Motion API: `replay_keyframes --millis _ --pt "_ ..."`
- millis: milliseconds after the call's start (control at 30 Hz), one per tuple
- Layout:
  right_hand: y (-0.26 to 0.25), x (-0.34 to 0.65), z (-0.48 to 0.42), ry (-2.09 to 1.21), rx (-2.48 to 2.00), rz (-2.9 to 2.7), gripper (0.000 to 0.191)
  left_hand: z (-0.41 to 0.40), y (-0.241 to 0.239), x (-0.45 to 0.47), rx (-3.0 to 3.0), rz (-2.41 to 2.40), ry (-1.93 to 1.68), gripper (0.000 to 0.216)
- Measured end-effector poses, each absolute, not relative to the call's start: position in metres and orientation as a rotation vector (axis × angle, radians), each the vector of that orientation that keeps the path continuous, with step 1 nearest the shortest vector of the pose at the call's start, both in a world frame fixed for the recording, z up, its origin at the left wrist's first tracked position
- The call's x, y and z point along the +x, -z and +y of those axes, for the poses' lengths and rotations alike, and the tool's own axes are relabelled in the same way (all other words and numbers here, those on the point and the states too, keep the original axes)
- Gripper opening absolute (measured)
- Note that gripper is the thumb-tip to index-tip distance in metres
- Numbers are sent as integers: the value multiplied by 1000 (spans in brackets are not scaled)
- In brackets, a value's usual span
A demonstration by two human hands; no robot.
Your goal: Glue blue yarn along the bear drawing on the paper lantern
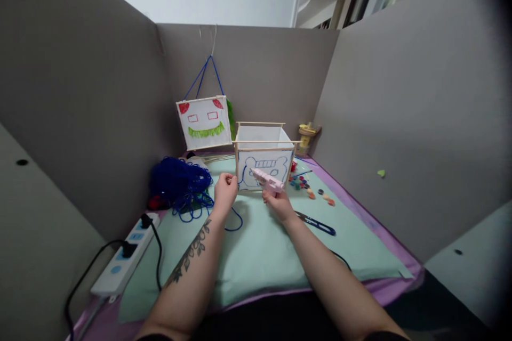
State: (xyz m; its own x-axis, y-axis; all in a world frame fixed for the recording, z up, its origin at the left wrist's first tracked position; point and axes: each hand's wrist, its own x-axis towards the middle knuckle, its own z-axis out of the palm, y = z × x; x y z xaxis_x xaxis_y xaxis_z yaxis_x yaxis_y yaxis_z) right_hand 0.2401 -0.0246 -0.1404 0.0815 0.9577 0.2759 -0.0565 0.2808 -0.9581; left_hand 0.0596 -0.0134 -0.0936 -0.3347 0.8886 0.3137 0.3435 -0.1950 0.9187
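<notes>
My right hand (278, 203) is wrapped round a pale pink hot glue gun (269, 179), its nozzle pointing up and left in front of a box-shaped lantern frame (264, 145). This frame has white panels edged with thin wooden sticks and a blue animal face drawn on the front. My left hand (226, 189) is closed in a pinch at the frame's lower left corner. A dark blue cord (241, 218) runs by these fingers, and a short length of it curves up against the front panel. The fingertips are small and partly hidden.
A tangled blue cord heap (176, 184) lies left, near a power strip (126, 256) with plugged-in cables. A finished-looking lantern (208, 125) hangs behind. Right are a utility knife (318, 224), small paint pots (300, 183) and a yellow object (306, 136). Grey partitions (256, 72) enclose the table.
</notes>
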Motion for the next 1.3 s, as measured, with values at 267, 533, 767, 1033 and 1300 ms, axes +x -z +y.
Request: replay_keyframes --millis 267,533,767,1033,1300 --pt "136 234 -27 -974 -924 -1247 20 -4 101 54 1340 1635 -1649 12" --pt "131 230 -30 -989 -880 -1222 33 -17 98 61 1879 1974 -1456 14" --pt "126 235 -35 -949 -878 -1190 34 -11 89 82 2163 2096 -1319 34" --pt "130 240 -35 -909 -957 -1215 34 -7 88 77 2284 2144 -1243 23" --pt "133 244 -31 -834 -1010 -1234 37 -14 88 48 1983 2246 -1081 22"
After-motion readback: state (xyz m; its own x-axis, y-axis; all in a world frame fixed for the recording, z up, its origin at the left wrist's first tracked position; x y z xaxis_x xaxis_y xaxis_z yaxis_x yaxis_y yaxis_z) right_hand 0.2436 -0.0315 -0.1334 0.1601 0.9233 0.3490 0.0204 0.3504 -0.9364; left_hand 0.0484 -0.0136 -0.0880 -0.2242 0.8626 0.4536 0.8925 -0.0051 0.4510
